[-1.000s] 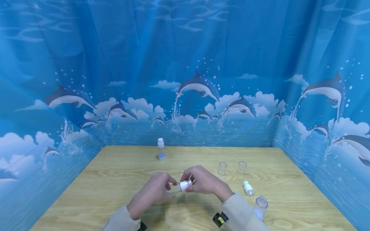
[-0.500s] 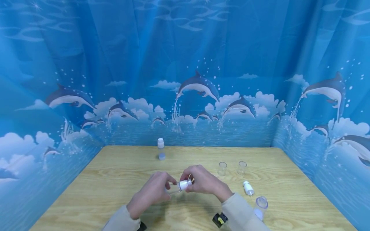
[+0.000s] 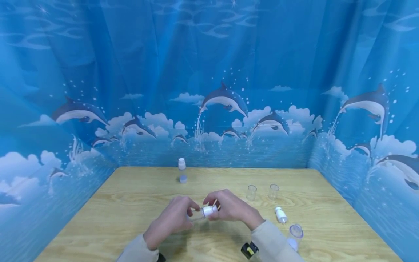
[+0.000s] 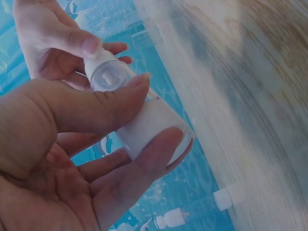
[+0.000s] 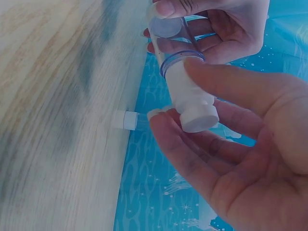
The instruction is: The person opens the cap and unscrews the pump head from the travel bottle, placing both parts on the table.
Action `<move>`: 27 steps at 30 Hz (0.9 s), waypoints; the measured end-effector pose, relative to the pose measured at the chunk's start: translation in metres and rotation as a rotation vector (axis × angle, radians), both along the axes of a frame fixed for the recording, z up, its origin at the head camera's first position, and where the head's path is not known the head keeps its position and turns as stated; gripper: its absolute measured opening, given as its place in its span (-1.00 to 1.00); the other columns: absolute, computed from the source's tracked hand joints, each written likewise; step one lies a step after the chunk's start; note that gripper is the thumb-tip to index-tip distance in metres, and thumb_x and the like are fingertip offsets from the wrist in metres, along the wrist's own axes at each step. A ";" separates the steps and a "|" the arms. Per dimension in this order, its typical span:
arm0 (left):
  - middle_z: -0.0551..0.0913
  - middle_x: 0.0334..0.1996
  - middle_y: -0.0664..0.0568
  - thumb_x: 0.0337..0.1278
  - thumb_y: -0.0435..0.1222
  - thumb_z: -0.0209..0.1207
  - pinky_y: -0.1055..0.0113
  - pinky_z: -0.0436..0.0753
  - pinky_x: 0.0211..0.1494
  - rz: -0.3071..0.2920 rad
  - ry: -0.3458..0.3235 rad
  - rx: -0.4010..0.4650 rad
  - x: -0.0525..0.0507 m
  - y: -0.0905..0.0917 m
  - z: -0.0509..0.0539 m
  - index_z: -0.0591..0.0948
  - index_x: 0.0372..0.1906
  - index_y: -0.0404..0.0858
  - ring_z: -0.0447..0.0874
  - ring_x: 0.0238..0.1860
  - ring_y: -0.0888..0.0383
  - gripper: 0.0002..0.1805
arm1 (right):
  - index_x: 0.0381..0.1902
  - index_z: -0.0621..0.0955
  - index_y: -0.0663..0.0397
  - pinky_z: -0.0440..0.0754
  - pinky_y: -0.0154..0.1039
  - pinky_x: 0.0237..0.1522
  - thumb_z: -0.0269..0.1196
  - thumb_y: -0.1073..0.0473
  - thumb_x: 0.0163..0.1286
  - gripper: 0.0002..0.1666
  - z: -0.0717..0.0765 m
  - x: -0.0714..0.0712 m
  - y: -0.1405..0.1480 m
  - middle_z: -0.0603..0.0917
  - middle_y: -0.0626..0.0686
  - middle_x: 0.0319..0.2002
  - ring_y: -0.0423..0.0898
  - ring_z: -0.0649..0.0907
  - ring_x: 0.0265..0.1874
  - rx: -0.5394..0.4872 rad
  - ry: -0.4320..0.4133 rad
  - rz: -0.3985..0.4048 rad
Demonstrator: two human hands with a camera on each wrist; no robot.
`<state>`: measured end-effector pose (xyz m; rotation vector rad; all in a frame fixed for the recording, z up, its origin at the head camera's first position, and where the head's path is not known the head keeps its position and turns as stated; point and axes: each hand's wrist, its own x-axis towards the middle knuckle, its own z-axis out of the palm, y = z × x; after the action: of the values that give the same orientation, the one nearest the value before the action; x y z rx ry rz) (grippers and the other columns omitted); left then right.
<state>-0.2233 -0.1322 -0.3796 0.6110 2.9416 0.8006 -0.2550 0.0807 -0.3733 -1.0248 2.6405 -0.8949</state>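
Both hands hold one clear pump bottle [image 4: 155,126] between them, tilted above the table. My left hand [image 3: 177,214] grips its clear body, thumb on one side and fingers on the other; a white part shows inside near the base. At the opposite end, my right hand [image 3: 229,206] has its thumb against the white pump top [image 5: 185,91], with its fingers curled around the far side. The top sits at the bottle's mouth, inside a bluish rim [image 5: 180,58]. How far it is seated I cannot tell.
An upright pump bottle [image 3: 182,171] stands at the back. To the right are two clear caps [image 3: 251,193], a white pump top [image 3: 280,215] lying on its side and a clear bottle body [image 3: 295,234]. A dolphin-print curtain [image 3: 209,91] borders the wooden table [image 3: 137,189].
The fingers of my right hand have shifted slightly around the white pump top. My left hand keeps its grip on the bottle body. The head view has tilted a little.
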 end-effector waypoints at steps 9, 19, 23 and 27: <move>0.81 -0.26 -0.11 -0.33 -0.56 0.49 0.13 0.78 -0.19 -0.006 -0.021 0.001 0.000 -0.002 -0.001 0.78 -0.06 -0.23 0.74 -0.27 0.08 -0.48 | 0.10 0.69 0.12 0.68 -0.41 -0.23 0.21 0.06 0.55 -0.67 -0.002 -0.002 0.002 0.80 0.08 -0.09 -0.14 0.76 -0.22 -0.016 -0.011 0.020; 0.81 -0.26 -0.09 -0.34 -0.56 0.51 0.14 0.77 -0.19 0.004 -0.026 -0.001 -0.001 -0.001 -0.001 0.79 -0.05 -0.22 0.72 -0.27 0.10 -0.46 | 0.09 0.67 0.24 0.63 -0.40 -0.43 0.08 0.15 0.63 -0.66 -0.002 -0.001 0.002 0.79 0.09 -0.18 -0.23 0.67 -0.48 -0.053 -0.070 0.024; 0.81 -0.26 -0.10 -0.36 -0.58 0.49 0.15 0.77 -0.20 0.006 -0.014 0.003 0.000 0.000 -0.001 0.79 -0.05 -0.22 0.72 -0.28 0.10 -0.45 | 0.10 0.67 0.23 0.64 -0.40 -0.42 0.08 0.16 0.62 -0.67 -0.003 -0.001 0.002 0.79 0.06 -0.21 -0.26 0.65 -0.49 -0.047 -0.080 0.024; 0.81 -0.25 -0.10 -0.36 -0.57 0.49 0.16 0.76 -0.21 0.008 -0.008 0.003 -0.001 0.000 0.000 0.78 -0.05 -0.21 0.71 -0.28 0.11 -0.45 | 0.09 0.67 0.21 0.65 -0.41 -0.40 0.09 0.17 0.62 -0.69 -0.003 -0.001 0.002 0.79 0.05 -0.22 -0.26 0.66 -0.49 -0.045 -0.086 0.030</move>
<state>-0.2242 -0.1324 -0.3798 0.5955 2.9385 0.8059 -0.2558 0.0824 -0.3761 -1.0099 2.5383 -0.9732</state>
